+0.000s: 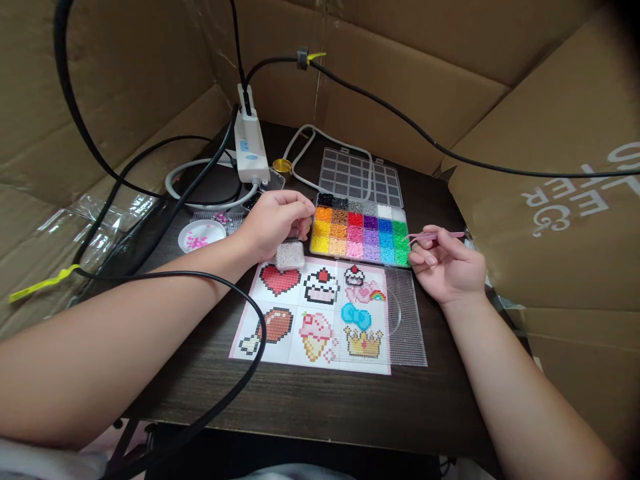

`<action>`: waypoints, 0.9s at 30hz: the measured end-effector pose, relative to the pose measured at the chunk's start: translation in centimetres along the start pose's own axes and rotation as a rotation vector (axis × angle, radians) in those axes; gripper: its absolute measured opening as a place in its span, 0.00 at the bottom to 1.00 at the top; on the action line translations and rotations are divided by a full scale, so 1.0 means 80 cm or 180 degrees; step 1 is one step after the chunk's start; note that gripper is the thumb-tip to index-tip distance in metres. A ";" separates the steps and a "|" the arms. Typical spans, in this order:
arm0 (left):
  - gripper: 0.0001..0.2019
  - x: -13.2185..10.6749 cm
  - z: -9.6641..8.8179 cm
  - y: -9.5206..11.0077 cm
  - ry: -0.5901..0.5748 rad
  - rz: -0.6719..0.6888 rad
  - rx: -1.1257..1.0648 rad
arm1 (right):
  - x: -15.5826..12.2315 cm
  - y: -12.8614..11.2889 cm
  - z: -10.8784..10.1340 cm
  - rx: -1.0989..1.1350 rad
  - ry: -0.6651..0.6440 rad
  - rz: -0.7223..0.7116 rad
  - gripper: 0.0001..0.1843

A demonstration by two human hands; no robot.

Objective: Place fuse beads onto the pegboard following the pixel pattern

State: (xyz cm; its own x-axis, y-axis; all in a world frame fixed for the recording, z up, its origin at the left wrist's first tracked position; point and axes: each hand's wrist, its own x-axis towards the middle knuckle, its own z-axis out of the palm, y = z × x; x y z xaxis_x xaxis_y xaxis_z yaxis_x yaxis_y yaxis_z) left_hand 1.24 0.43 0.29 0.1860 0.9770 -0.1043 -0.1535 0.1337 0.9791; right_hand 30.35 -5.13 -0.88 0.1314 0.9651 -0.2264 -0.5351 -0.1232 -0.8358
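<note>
My right hand (447, 267) is closed around pink tweezers (435, 235), whose bent tips point left over the green beads at the box's right side. My left hand (277, 220) has its fingers curled together at the left edge of the bead box (360, 230); whatever they hold, if anything, is hidden. Just below that hand sits a small clear case (290, 255) of whitish beads. Under it lies a pattern sheet (295, 303) with pixel pictures, among them a heart, a drumstick and an ice cream. A clear pegboard (407, 320) covers the sheet's right part.
A white dish (203, 235) with pink beads stands at the left, beside another pegboard. Behind are a white power strip (251, 150), a small yellow cup (283, 167) and the box's raised lid (357, 177). Black cables (250, 370) loop across the view. Cardboard walls (395, 87) surround the table.
</note>
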 end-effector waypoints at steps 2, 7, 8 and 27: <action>0.06 0.000 0.000 0.000 -0.0004 -0.0004 0.0000 | 0.000 0.000 0.000 -0.0002 -0.0006 -0.0013 0.08; 0.06 -0.001 0.000 0.002 -0.0018 -0.0001 0.0006 | 0.000 0.000 -0.001 -0.0018 -0.0053 -0.0034 0.10; 0.06 -0.001 0.000 0.002 -0.0016 -0.0006 0.0010 | 0.000 0.000 -0.001 -0.0024 -0.0063 -0.0039 0.09; 0.03 -0.004 -0.005 0.008 -0.0076 -0.0123 -0.0040 | -0.003 0.020 0.007 -0.0494 -0.0372 -0.0558 0.17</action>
State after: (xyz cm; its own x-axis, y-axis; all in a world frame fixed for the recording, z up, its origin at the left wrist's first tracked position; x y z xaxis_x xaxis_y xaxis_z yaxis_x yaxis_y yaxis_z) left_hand 0.72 0.27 0.88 0.2151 0.9668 -0.1378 -0.1579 0.1737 0.9721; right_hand 28.98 -5.44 -1.84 0.1087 0.9939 -0.0194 -0.3769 0.0232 -0.9259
